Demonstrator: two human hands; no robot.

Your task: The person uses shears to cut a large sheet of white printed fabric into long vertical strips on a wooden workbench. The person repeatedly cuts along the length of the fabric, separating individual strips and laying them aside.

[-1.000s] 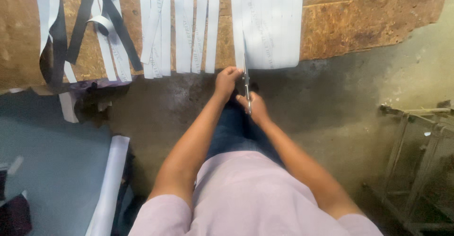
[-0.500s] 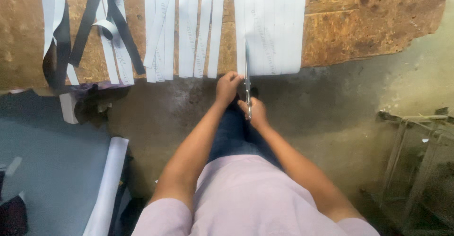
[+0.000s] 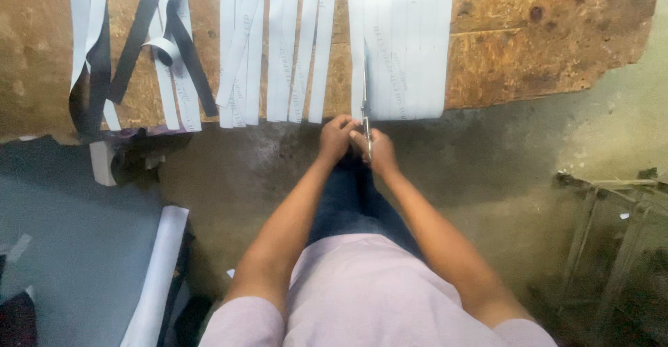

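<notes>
At the centre of the frame a cut is being started in the near edge of the wide white sheet (image 3: 407, 48) with the scissors (image 3: 367, 128), gripped by the closed right hand (image 3: 379, 151), while the left hand (image 3: 337, 137) seems to pinch the sheet's edge, so a straight advance toward the upper frame is called for.

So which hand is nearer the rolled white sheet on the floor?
Left. The left hand is up and right of the rolled white sheet; the right hand, holding scissors, sits farther right.

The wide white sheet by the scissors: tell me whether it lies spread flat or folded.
Spread flat: the wide white sheet lies smooth on the wooden board, its lower edge overhanging.
</notes>
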